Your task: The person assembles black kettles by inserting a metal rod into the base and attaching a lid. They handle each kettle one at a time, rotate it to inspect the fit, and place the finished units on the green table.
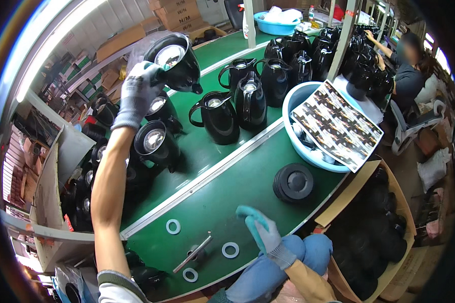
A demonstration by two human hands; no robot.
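My left hand (137, 91), in a grey knitted glove, is raised at the upper left. It grips a black jug (188, 71) by the side, held tilted over the belt. The jug's wide round opening with a silver centre faces up, and a pointed spout shows low on its right. Similar black jugs (156, 146) stand beneath it with silver centres showing. My right hand (262, 230), gloved with a teal palm, hovers above my knees with fingers stretched out and nothing in it. Nearest to it are a pale ring (230, 250) and stacked black round lids (293, 183).
A metal rod (193, 252) and two more rings (173, 226) lie on the green surface. Upright black jugs (215, 118) stand beyond the metal rail. At right are a blue basin (288, 113) with a patterned sheet and a carton (333, 207) of black parts. Another person (408, 76) works farther back.
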